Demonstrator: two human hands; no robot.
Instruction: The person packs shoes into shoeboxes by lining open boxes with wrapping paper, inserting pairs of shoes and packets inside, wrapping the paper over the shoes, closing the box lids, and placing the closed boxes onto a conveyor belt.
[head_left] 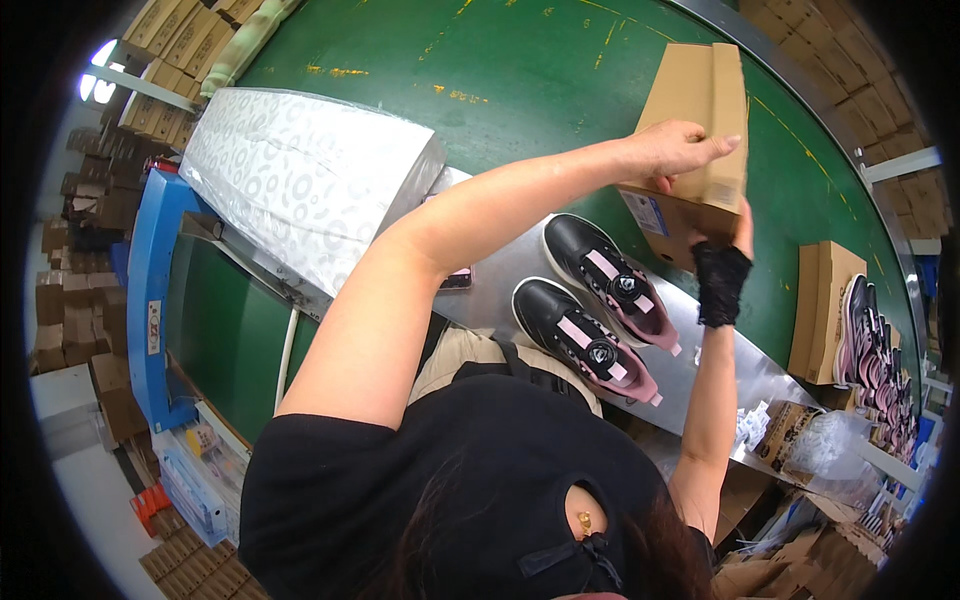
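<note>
A brown cardboard shoe box point(690, 100) stands on the green surface at the far right, with a blue and white label on its near end. Across its top lies my left hand point(680, 150), gripping it with fingers curled over the left side. My right hand point(722, 265), in a black fingerless glove, holds the near right corner; some of its fingers are hidden by the box. Nearer to me, two black and pink sneakers with dial fasteners, one farther point(600, 270) and one closer point(575, 345), rest side by side on the metal ledge point(700, 345).
Patterned white paper point(300, 180) lies stacked in clear plastic at left. A blue machine frame point(155, 300) stands beyond it. At right are another cardboard box point(825, 310), a row of similar sneakers point(870, 350) and a plastic bag point(830, 445). Stacked boxes point(175, 40) line the upper left.
</note>
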